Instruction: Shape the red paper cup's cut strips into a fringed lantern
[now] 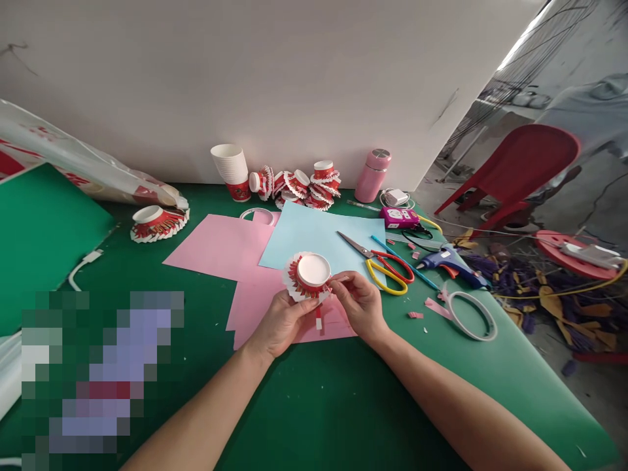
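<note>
My left hand [279, 324] is closed on the lower left rim of a paper cup [314, 271] whose red wall is cut into strips and splayed out like a frill. Its round white base faces up towards me. At the cup's right side, the thumb and fingers of my right hand [358, 302] pinch one of its strips. Another strip [318, 318] hangs below the cup. Under both hands lie pink paper sheets [294, 320] and, just beyond, a light blue sheet [309, 229]. Scissors [387, 271] with red and yellow handles rest to the right of the cup.
Along the white wall stand stacked paper cups [230, 167], a pile of frilled cups [299, 186] and a pink flask [373, 175]. Another frilled cup [157, 222] sits left. A blue glue gun [451, 263], tape roll [473, 316] and purple box [401, 218] lie near the right edge.
</note>
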Available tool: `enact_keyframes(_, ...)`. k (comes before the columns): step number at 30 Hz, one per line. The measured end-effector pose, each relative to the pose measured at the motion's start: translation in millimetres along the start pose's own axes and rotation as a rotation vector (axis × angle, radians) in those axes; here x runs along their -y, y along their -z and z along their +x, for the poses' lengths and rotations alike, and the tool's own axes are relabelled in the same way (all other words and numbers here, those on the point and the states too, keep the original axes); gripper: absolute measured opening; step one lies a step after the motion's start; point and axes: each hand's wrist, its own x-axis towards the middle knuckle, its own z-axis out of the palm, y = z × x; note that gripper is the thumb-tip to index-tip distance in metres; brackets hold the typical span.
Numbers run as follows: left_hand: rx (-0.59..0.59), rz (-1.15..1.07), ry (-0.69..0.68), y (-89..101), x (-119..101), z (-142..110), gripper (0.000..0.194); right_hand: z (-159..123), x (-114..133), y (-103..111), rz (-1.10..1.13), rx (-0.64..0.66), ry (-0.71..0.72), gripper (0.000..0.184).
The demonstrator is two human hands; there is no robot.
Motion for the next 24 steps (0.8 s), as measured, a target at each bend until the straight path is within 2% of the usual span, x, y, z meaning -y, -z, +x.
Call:
enact_keyframes(5,0.009,-0.029,0.014,0.6,1,1,0.023,0,3,1,-0.056,-0.002,0.066,0.009)
enact_keyframes(13,-0.068,-0.086,-0.006,0.9,1,3,0.019,1,11,6,-0.256,0.142,0.465,0.011)
enact_keyframes(18,-0.086,-0.158,-0.012,2.4,-2,6,0.017,3,10,8,-0.429,0.228,0.629,0.017)
enact_keyframes(21,-0.066,-0.172,-0.026,2.7,-3,6,0.017,3,10,9,-0.528,0.275,0.689,0.019)
enact_keyframes(24,-0.061,-0.182,-0.053,2.5,-4,6,0.018,3,11,8,-0.571,0.309,0.69,0.018)
